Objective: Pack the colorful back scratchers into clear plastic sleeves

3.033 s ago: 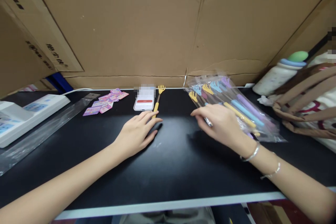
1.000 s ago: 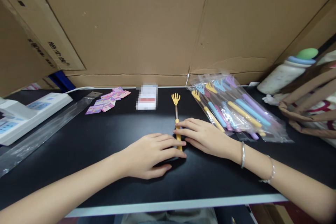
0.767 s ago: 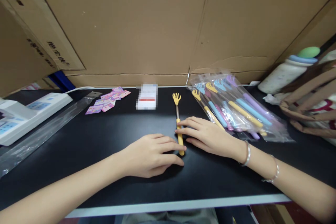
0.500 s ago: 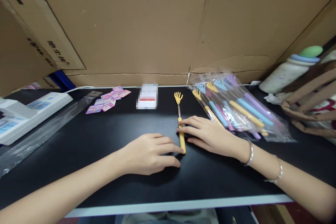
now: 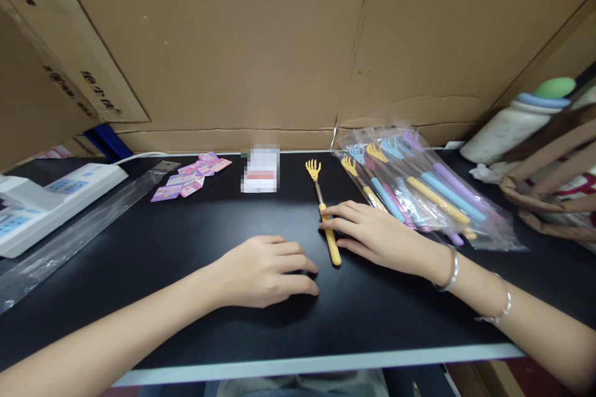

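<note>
Cardboard wall [image 5: 261,43]: fills the upper half of the frame, creased, standing along the back edge of the counter.
Counter [image 5: 186,242]: black top with a pale front edge, spans the lower half of the frame.
Clear plastic sleeve [image 5: 69,229]: lies flat at left, running diagonally from the lower left toward the cards.
Bag with brown straps [image 5: 549,186]: right edge of the frame, partly cut off.
Packet of scratchers [image 5: 419,189]: clear bag right of centre, holding yellow, blue and purple back scratchers, heads toward the wall.
White device [image 5: 41,198]: left edge, on the counter, blue panels on top.
Bottle [image 5: 512,127]: upper right, lying tilted, white body, blue and green cap.
Left hand [image 5: 265,270]: centre of the frame, palm down on the counter, fingers released and loosely curled, grasping nothing; fingertips just left of the scratcher's handle end, apart from it.
Right hand [image 5: 377,236]: right of centre, palm down, bracelets at the wrist; fingers extended, not clenched, the tips resting on the scratcher's handle.
Yellow back scratcher [image 5: 325,220]: flat on the counter at centre, between the hands, claw head toward the wall, handle end angled toward lower right.
Pink cards [image 5: 189,175]: small scatter, upper left of centre.
Blurred white item [image 5: 261,169]: beside the cards, left of the scratcher's head.
</note>
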The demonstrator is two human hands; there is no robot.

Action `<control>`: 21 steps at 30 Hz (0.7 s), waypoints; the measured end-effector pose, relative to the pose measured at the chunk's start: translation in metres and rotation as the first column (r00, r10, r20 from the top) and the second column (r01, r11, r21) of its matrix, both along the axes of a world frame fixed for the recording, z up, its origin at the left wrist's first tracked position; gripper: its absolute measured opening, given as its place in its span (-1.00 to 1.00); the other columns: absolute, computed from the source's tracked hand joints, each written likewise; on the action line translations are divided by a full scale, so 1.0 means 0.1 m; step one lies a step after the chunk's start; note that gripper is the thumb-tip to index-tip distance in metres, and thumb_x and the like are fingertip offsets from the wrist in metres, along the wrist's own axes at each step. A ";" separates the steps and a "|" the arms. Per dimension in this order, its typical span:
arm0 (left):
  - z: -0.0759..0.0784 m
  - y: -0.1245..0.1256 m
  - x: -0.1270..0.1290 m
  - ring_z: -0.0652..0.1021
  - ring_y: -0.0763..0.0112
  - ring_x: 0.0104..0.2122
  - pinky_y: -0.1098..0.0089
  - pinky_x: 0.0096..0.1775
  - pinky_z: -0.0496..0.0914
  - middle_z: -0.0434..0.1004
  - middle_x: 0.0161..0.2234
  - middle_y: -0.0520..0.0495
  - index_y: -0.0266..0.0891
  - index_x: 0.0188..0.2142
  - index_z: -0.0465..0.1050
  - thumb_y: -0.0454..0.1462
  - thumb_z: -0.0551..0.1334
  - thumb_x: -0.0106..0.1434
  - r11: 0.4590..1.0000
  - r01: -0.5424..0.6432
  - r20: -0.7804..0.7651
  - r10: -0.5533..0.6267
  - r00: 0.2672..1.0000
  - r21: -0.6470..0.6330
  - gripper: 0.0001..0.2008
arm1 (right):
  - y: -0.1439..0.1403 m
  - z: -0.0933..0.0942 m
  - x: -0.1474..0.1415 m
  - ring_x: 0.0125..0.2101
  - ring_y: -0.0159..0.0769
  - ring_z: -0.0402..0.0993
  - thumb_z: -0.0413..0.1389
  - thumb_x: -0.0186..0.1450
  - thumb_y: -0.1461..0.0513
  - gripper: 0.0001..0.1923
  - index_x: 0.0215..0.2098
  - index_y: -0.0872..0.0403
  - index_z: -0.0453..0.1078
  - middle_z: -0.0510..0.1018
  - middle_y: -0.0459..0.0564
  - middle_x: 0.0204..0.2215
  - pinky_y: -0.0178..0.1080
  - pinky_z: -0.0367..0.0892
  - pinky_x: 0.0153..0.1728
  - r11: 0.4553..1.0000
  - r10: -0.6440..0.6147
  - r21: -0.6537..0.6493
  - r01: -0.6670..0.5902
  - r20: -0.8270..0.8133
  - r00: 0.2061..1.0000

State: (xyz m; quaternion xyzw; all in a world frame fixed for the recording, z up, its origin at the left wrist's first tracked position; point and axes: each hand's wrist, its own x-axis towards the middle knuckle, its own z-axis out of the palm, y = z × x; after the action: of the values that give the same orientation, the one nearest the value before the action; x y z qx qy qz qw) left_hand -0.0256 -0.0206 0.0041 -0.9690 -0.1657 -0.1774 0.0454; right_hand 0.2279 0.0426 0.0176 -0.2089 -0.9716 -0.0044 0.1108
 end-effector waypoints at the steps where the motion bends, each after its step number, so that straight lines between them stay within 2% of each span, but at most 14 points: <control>1: 0.00 0.00 0.00 0.50 0.46 -0.25 0.42 -0.29 0.32 0.55 -0.15 0.07 -0.13 -0.16 0.42 -0.39 -0.01 0.33 1.000 0.001 0.003 -0.001 1.000 0.000 -0.73 | 0.00 0.00 0.00 -0.02 -0.17 0.34 -0.05 0.39 0.21 -0.70 0.06 0.04 0.31 0.40 0.08 0.05 -0.07 0.34 -0.04 1.000 -0.002 0.001 0.002 0.005 1.000; 21: 0.01 0.02 -0.01 0.49 0.43 -0.25 0.41 -0.32 0.30 0.55 -0.15 0.07 -0.13 -0.14 0.41 -0.39 -0.01 0.32 0.999 -0.021 -0.017 0.021 1.000 -0.024 -0.73 | 0.02 -0.03 0.02 0.03 -0.16 0.31 -0.02 0.37 0.20 -0.69 0.07 0.03 0.30 0.36 0.08 0.09 -0.05 0.32 0.01 1.000 -0.027 -0.001 0.027 0.013 1.000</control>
State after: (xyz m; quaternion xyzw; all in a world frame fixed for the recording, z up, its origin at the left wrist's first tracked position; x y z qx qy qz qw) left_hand -0.0268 -0.0191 0.0047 -0.9691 -0.1776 -0.1670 0.0371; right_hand 0.2294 0.0443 0.0144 -0.2222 -0.9694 -0.0068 0.1045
